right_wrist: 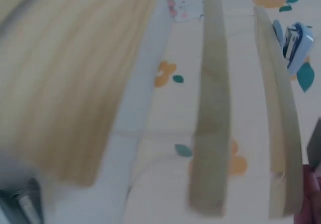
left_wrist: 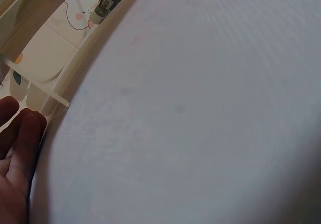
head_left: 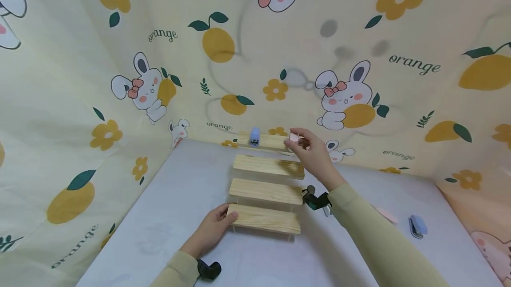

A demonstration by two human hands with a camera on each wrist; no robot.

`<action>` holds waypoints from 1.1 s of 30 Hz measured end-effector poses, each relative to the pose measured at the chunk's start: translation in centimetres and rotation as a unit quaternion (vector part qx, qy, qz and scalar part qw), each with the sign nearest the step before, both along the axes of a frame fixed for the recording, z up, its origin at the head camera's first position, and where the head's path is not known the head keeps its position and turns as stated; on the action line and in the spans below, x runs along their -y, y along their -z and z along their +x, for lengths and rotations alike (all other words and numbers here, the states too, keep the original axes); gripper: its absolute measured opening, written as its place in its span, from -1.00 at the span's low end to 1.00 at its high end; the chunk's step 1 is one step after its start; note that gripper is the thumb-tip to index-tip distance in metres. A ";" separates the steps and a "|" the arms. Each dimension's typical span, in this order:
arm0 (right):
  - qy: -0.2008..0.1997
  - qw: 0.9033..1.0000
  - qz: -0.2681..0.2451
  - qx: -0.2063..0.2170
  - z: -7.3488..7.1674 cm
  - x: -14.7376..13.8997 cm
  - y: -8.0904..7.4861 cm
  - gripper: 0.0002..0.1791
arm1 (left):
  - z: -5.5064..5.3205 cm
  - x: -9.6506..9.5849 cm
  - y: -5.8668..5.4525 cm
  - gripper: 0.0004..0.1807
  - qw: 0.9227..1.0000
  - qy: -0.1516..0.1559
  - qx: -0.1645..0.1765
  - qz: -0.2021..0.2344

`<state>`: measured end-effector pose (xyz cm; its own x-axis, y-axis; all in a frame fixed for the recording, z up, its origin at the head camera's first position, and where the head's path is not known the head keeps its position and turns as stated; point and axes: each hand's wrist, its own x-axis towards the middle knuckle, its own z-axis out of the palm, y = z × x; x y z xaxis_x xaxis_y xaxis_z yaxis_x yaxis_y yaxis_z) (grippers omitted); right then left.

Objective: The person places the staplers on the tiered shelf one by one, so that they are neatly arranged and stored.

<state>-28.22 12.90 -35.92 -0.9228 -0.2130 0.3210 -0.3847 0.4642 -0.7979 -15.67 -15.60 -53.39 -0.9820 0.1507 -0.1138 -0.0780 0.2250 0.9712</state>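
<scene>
A stepped wooden display shelf [head_left: 267, 190] with several pale planks on thin clear supports stands mid-table. My left hand [head_left: 213, 225] grips the left end of its lowest, nearest plank, thumb over the top. In the left wrist view the curled fingers [left_wrist: 30, 133] show beside a clear strut. At the right end of the farthest, highest plank [head_left: 269, 142], my right hand [head_left: 309, 147] pinches a small pale pink, block-like item [head_left: 294, 137], partly hidden by the fingers. On that plank's left part stands a small light-blue stapler-like item [head_left: 254, 137], its metal inside visible in the right wrist view.
On the table's right side lie a blue stapler [head_left: 417, 226] and a flat pink piece [head_left: 386, 214]. A small pale item [head_left: 327, 210] sits partly hidden near the right wrist's black camera [head_left: 317, 199]. A patterned cloth [head_left: 247, 69] with rabbits and oranges rises behind the table.
</scene>
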 end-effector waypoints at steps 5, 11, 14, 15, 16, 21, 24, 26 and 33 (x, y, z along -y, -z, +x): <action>-0.031 0.999 0.030 0.025 -1.6 1.8 -0.6 -0.33 | -0.2 -0.2 0.1 -0.24 1.000 0.001 0.005 0.006; -0.043 0.997 0.038 0.060 -2.6 2.4 -0.6 -0.31 | -0.2 -0.4 0.2 -0.22 1.000 0.011 -0.003 0.002; -0.055 0.994 0.059 0.069 -2.7 2.4 -0.6 -0.29 | -0.3 -0.2 0.3 -0.23 1.000 0.006 -0.013 -0.009; -0.060 0.993 0.067 0.069 -2.8 2.5 -0.6 -0.29 | -0.3 -0.1 0.4 -0.23 1.000 0.005 -0.015 -0.012; -0.065 0.993 0.076 0.070 -2.8 2.5 -0.7 -0.28 | -0.3 -0.1 0.4 -0.23 1.000 0.003 -0.017 -0.020; -0.070 0.989 0.116 0.062 -3.2 3.0 -1.1 -0.13 | -0.4 0.1 0.3 -0.21 0.999 0.003 -0.019 -0.035; -0.063 0.987 0.131 0.063 -3.2 3.2 -1.3 -0.02 | -0.5 0.1 0.2 -0.21 0.999 0.004 -0.022 -0.035; -0.058 0.987 0.137 0.066 -3.2 3.3 -1.4 0.03 | -0.4 0.1 0.1 -0.21 0.999 0.003 -0.019 -0.033; -0.056 0.986 0.137 0.073 -3.1 3.3 -1.0 0.05 | -0.2 0.2 0.2 -0.20 0.999 0.000 -0.008 -0.031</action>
